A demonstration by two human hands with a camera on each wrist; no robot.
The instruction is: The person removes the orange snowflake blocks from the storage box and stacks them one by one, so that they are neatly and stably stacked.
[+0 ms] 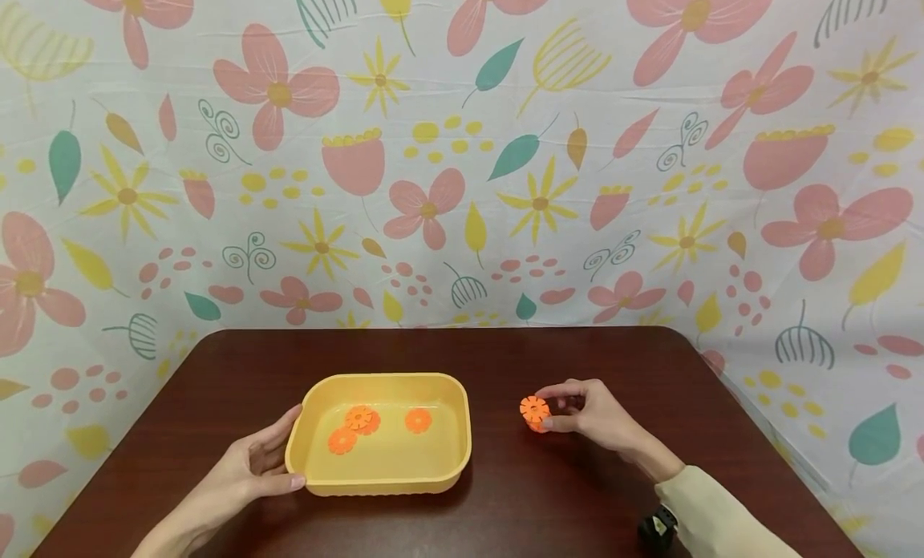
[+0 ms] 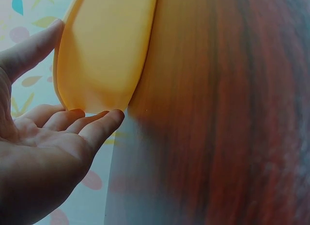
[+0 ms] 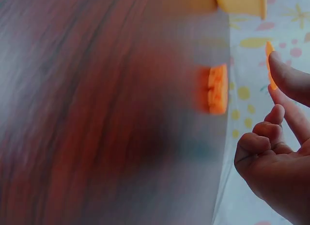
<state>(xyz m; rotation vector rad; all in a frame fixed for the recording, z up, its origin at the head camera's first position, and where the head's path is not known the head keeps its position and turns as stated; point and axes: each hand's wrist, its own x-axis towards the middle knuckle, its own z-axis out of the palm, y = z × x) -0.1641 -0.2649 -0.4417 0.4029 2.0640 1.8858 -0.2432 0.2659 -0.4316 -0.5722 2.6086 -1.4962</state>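
Observation:
A yellow plastic tray (image 1: pixel 382 482) stands on the dark table, with several orange notched discs (image 1: pixel 342 441) on its floor. My left hand (image 1: pixel 245 470) holds the tray's left end, thumb at the near corner and fingers along the side. In the left wrist view, the fingertips of the left hand (image 2: pixel 63 128) touch the tray wall (image 2: pixel 104 55). To the right of the tray, my right hand (image 1: pixel 595 414) pinches one orange notched disc (image 1: pixel 534 408) between thumb and index finger. The right wrist view shows this disc (image 3: pixel 270 65) edge-on, above a short stack of orange discs (image 3: pixel 218 89) on the table.
The dark wooden table (image 1: pixel 505 518) has rounded far corners. Behind it hangs a white cloth (image 1: pixel 462 109) printed with flowers and leaves. A black watch-like device (image 1: pixel 657 528) is at the right wrist, beside a pale sleeve (image 1: pixel 715 510).

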